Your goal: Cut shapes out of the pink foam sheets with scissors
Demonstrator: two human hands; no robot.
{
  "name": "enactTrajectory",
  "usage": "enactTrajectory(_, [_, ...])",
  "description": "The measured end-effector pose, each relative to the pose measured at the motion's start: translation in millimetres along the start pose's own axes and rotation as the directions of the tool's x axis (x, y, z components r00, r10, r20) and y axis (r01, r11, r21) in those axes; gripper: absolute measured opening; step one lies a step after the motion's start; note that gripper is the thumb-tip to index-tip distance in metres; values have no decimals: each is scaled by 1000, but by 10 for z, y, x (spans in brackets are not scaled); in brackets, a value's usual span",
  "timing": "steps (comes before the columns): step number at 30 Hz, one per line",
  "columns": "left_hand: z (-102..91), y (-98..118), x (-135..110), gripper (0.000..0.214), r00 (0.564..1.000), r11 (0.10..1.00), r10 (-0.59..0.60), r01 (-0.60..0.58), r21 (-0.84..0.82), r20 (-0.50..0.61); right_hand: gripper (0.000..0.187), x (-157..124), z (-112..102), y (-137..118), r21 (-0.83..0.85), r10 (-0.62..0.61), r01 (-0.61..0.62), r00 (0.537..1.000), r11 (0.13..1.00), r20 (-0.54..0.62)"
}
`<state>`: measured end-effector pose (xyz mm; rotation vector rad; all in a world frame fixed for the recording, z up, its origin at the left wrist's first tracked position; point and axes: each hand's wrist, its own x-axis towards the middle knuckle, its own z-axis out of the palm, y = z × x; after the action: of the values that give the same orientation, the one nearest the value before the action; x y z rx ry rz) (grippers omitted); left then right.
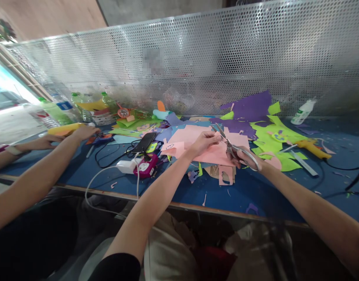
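Observation:
My right hand (239, 156) grips a pair of scissors (229, 146) by the handles, and the blades stand apart, pointing up and left. Just left of the blades, my left hand (207, 141) pinches a small piece of pink sheet between thumb and fingers. Beneath both hands lie larger pink sheets (182, 136), one with a small drawn outline near its left end. A pink offcut (225, 179) with a hole cut in it rests at their front edge. Whether the blades touch the pinched piece, I cannot tell.
A purple power strip (145, 167) with a white charger and cables sits left. Purple (251, 107) and lime sheets (284, 136), a yellow glue gun (311, 146) and a white bottle (304, 111) lie right. A co-worker's hands (82, 132) are at far left. Perforated metal panel (182, 58) behind.

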<state>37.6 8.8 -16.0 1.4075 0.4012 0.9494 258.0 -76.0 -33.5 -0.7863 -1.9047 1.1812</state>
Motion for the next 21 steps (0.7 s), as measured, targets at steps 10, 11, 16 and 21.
enactTrajectory(10, [-23, 16, -3, 36, 995, 995, 43, -50, -81, -91, 50, 64, 18, 10, -138, 31, -60, 979, 989, -204])
enactTrajectory(11, [-38, 7, 14, 36, 990, 993, 59, -71, -93, -132, 49, 69, 14, 25, -136, 36, -66, 976, 988, -214])
enactTrajectory(16, [-155, -30, 99, 34, 892, 986, 120, -158, -52, -435, 37, 93, 7, 111, -55, 88, -115, 931, 992, -354])
enactTrajectory(21, [-187, -54, 103, 50, 860, 981, 173, -109, 160, -480, 29, 148, -37, 168, -39, 48, -87, 808, 995, -588])
